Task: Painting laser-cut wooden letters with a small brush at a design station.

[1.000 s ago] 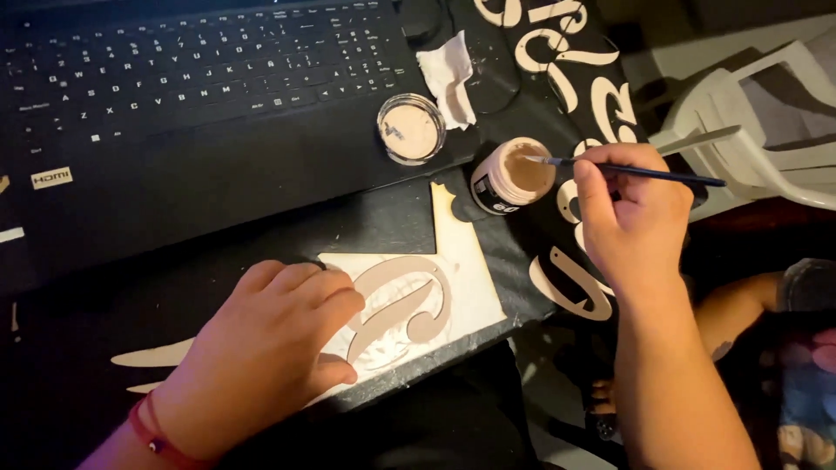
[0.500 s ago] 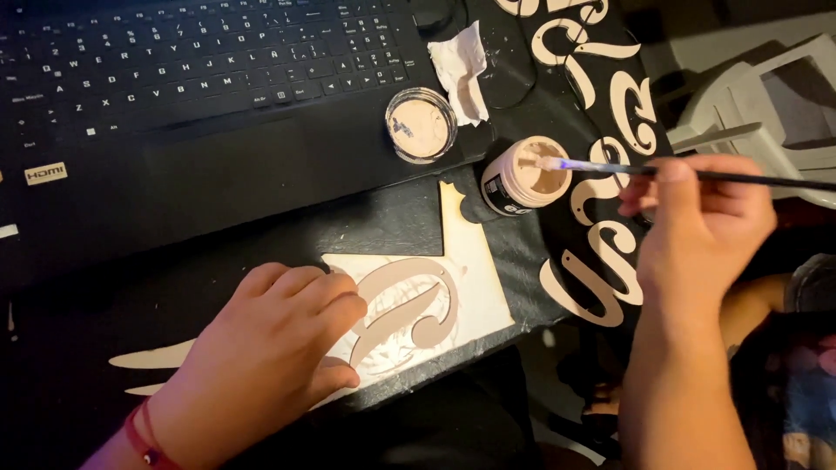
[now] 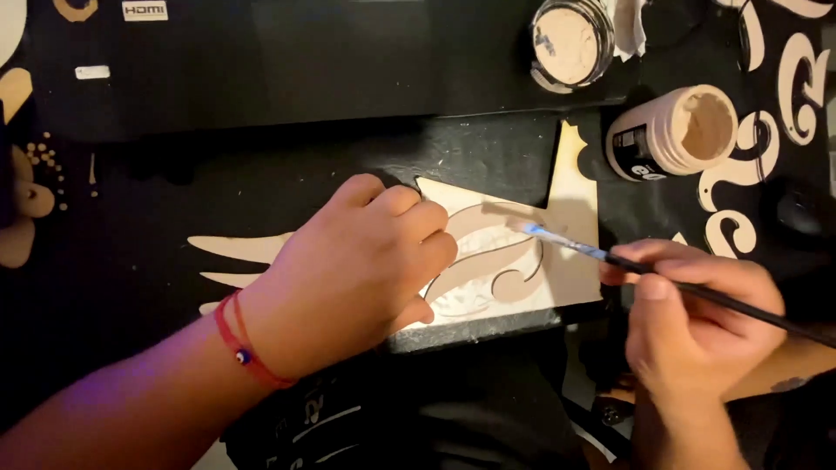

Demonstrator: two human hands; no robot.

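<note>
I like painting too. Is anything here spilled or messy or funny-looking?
Nothing has spilled. The open paint jar lies tipped on its side beside the wooden cutout, which looks odd, but no paint runs out. The left hand presses on the cutout; the right hand holds the paintbrush.

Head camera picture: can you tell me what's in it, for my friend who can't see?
A left hand presses down a flat wooden cutout while the right hand brings a thin brush to it. An open paint jar and its lid lie behind, on a dark table.
</note>
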